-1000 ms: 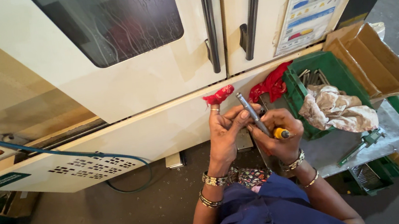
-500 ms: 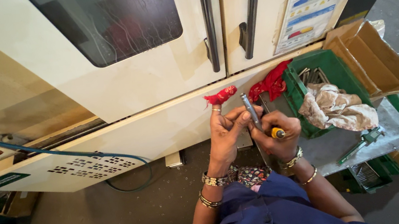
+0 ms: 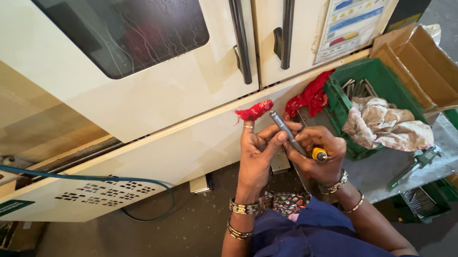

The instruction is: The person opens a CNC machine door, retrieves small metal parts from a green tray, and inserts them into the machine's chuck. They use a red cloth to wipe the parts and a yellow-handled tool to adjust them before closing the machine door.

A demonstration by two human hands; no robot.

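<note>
Head view: left hand (image 3: 255, 154) pinching the grey metal rod (image 3: 288, 133), right hand (image 3: 318, 155) closed around its yellow-tipped lower end, held before the cream machine (image 3: 128, 151). Rod tilted slightly more upright than a moment ago; grips unchanged. Green crate (image 3: 350, 83) beside.

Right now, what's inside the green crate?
In the green crate: a crumpled pale rag, grey metal rods at the back, and red cloth over its left rim. Anything under the rag is hidden.
</note>
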